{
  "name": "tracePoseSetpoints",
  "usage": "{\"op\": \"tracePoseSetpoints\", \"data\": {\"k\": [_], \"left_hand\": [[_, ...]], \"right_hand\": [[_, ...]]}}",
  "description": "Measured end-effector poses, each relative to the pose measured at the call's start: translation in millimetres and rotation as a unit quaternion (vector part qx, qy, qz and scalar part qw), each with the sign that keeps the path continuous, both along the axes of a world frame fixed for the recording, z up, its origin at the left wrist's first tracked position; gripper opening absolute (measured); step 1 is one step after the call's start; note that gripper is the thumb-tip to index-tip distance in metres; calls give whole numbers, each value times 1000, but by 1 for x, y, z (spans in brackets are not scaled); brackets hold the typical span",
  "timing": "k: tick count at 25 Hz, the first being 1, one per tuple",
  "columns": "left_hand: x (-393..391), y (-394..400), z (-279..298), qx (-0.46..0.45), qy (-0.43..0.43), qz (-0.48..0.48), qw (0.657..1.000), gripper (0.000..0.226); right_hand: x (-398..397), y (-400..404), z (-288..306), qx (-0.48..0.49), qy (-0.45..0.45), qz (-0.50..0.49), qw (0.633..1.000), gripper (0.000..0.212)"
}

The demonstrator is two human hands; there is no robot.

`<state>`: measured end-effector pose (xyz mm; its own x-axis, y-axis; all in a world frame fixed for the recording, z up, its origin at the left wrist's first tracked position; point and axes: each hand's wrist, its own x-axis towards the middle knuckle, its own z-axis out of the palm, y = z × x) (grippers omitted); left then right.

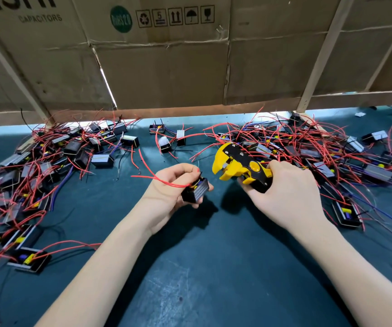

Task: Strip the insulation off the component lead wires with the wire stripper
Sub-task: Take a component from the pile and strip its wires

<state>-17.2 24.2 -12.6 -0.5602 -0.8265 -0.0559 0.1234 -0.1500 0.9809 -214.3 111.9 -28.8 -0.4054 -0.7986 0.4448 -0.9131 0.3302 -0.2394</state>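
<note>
My left hand grips a small black box component a little above the table's middle. Its red lead wire trails out to the left across the hand. My right hand holds the handles of a yellow and black wire stripper. The stripper's jaws gape open and point left toward the component, a short gap away. No wire lies between the jaws.
Heaps of like components with red, black and blue leads lie at the left and right on the dark green mat. A few stand at the back centre. Cardboard sheets on a wooden frame wall off the back.
</note>
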Motion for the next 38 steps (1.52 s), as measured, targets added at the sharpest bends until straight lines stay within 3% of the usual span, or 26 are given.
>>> {"op": "tracePoseSetpoints", "data": {"k": [3, 12, 23, 38], "left_hand": [[2, 0, 1, -25, -12, 3, 1000, 12], [4, -3, -4, -142, -97, 31, 985, 20], [3, -3, -9, -153, -136, 29, 979, 18], [-1, 4, -13, -122, -178, 62, 974, 17]], "right_hand": [[-1, -3, -5, -11, 38, -36, 999, 53], [6, -5, -6, -4, 89, -22, 996, 51], [7, -2, -2, 11, 120, -19, 993, 46], [9, -7, -8, 101, 142, -43, 984, 44]]}}
